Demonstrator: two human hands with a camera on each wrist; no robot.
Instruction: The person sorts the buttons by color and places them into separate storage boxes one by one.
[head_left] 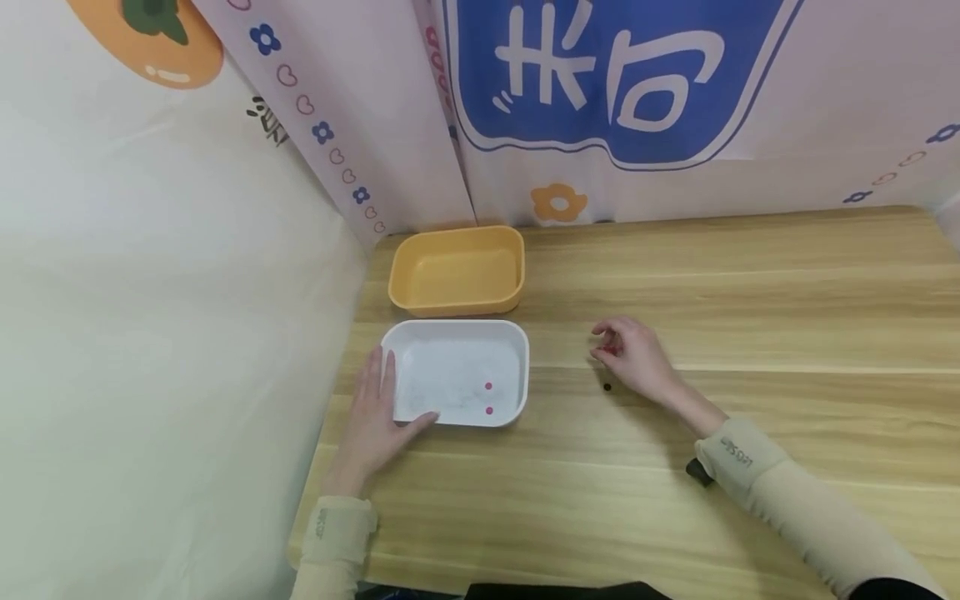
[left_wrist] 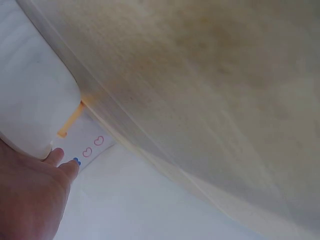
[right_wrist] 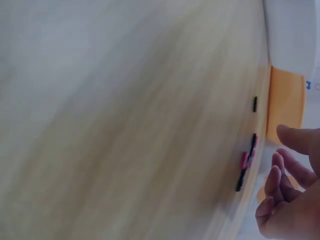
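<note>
A white rectangular tray (head_left: pixel 450 367) holds two small pink round pieces (head_left: pixel 489 398) near its right end. My left hand (head_left: pixel 372 425) rests at the tray's left end, fingers along that side and the thumb laid over the front rim. To the tray's right, my right hand (head_left: pixel 632 358) hovers over the table with fingers loosely bent; in the right wrist view the thumb and index finger stand apart, with nothing visible between them. A small black round piece (head_left: pixel 607 387) lies beside the right hand. Several flat black and pink pieces (right_wrist: pixel 244 161) show near the right hand's fingers.
An orange tray (head_left: pixel 457 271) stands directly behind the white one, against the printed backdrop (head_left: pixel 558 202). The wooden table (head_left: pixel 810 317) extends to the right. A white curtain-like sheet (head_left: pixel 187 333) borders the left edge.
</note>
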